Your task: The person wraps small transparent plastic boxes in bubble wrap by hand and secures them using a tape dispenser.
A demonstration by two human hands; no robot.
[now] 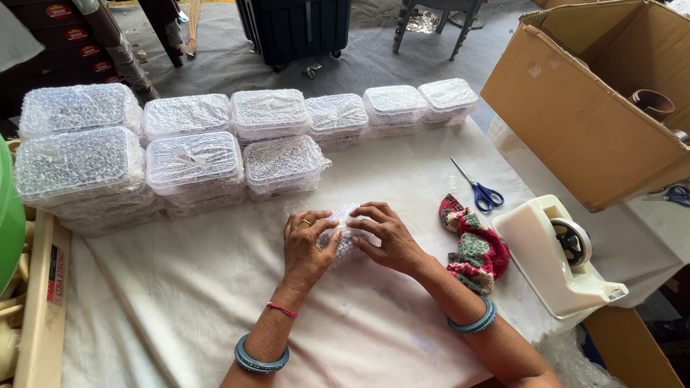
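Head view: I see my left hand (307, 244) and right hand (384, 238) pressed down together on a small bubble-wrapped bundle (343, 237) lying on the white cloth (187, 287), both closed over it from either side. Its long axis seems to run left to right under my fingers, though much is covered. What shows is cloudy clear wrap, lumpy. Beside my right wrist lies a red-green cloth (476, 251), near the tape dispenser (557, 259).
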